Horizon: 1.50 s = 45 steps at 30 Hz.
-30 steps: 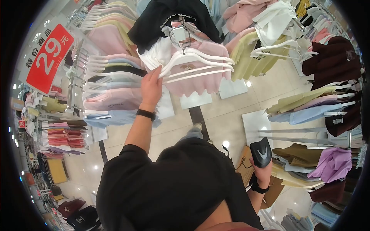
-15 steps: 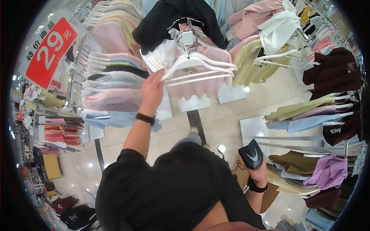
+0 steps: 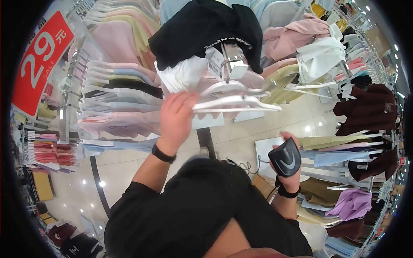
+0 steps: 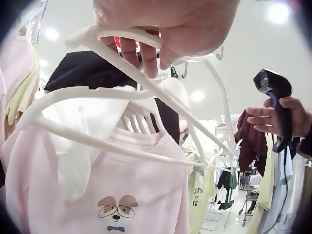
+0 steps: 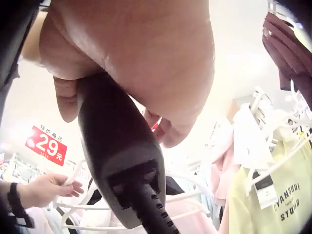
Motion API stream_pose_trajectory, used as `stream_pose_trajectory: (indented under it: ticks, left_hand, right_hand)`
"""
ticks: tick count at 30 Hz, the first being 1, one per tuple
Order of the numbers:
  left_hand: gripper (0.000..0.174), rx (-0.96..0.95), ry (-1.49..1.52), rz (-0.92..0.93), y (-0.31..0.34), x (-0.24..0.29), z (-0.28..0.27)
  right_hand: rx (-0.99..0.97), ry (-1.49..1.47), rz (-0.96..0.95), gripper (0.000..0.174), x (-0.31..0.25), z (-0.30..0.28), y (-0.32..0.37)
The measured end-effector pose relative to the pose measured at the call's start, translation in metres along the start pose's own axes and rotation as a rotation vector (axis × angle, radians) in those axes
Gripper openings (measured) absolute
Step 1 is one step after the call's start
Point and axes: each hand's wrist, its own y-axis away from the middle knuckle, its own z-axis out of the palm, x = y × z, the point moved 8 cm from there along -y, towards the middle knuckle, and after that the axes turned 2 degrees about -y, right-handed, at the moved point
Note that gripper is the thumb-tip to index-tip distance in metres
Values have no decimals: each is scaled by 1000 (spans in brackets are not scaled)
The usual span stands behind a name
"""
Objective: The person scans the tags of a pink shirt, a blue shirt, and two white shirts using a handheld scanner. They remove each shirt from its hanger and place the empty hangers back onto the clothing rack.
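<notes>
In the head view my left hand (image 3: 177, 118) grips the end of a white hanger (image 3: 241, 102) hanging at the front of a rack; in the left wrist view its fingers curl over the hanger (image 4: 141, 80). Behind the hangers is a pink shirt (image 4: 141, 190) with a dog-face print, beside white cloth (image 3: 183, 75) and a black shirt (image 3: 202, 26). My right hand (image 3: 289, 174) holds a black handheld device (image 3: 285, 158), a cable running from its handle (image 5: 119, 146) in the right wrist view.
A red 29 price sign (image 3: 42, 60) stands upper left. Racks of pastel shirts (image 3: 122, 122) lie left, with maroon shirts (image 3: 365, 109) and a purple garment (image 3: 350, 204) right. Tiled floor (image 3: 232, 144) shows between, with a cardboard box (image 3: 263, 185) near my right arm.
My left hand has shifted slightly right and down, and a front hanger now stands apart from the one behind it. The black device has turned and risen a little with my right hand.
</notes>
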Motion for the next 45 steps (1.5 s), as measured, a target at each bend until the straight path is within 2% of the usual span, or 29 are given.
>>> stream_pose_trajectory:
  ticks: [3, 6, 9, 11, 14, 18, 22, 25, 26, 27, 30, 32, 35, 36, 38, 42, 43, 45]
  left_hand:
    - [47, -49, 30, 32, 1, 13, -8]
    - [44, -108, 103, 45, 3, 23, -19]
    - [40, -145, 170, -32, 9, 28, -28]
    - [45, -177, 177, -42, 16, 27, -27]
    - [44, -224, 219, -87, 18, 31, -24]
    - [33, -400, 313, -196, 5, 38, -15]
    - [34, -136, 381, -182, -38, 32, -45]
    - [25, 119, 258, -300, -68, -4, -70]
    - [26, 148, 248, -370, -80, -18, -69]
    - [33, 156, 237, -378, -95, -32, -65]
    - [48, 177, 100, -372, -137, -58, -54]
    - [60, 206, 27, -342, -168, -69, -47]
    - [67, 164, -4, -286, -203, -123, -25]
    - [69, 94, 81, -354, -208, -127, -17]
    - [72, -48, 247, -490, -214, -133, 1]
    - [50, -117, 118, -518, -219, -109, -2]
    - [40, -75, 147, -595, -217, -109, -3]
    - [38, 89, -91, -602, -220, -80, -29]
  right_hand:
    - [-104, 587, -476, 50, -44, 17, -28]
    - [-151, 424, -293, 39, -17, 21, -46]
    - [-275, 555, -342, 41, -5, 25, -54]
    - [-309, 603, -411, 48, 1, 27, -60]
    - [-437, 561, -436, 49, 1, 24, -71]
    - [-450, 395, -419, 44, 8, 1, -84]
    - [-395, 347, -423, 36, 11, -30, -93]
    - [-339, 114, -209, 35, 28, -53, -95]
    - [-323, 34, -139, 35, 33, -59, -96]
    - [-329, 153, -237, 35, 32, -66, -96]
    - [-306, 61, -140, 37, 49, -86, -94]
    - [-347, 113, -200, 40, 50, -95, -93]
    - [-400, 221, -322, 43, 53, -112, -91]
    - [-418, 262, -369, 44, 54, -117, -90]
    - [-402, 221, -323, 39, 61, -127, -89]
    - [-383, 207, -277, 33, 70, -145, -86]
    - [-385, 210, -271, 32, 71, -149, -86]
    - [-395, 224, -315, 31, 68, -153, -87]
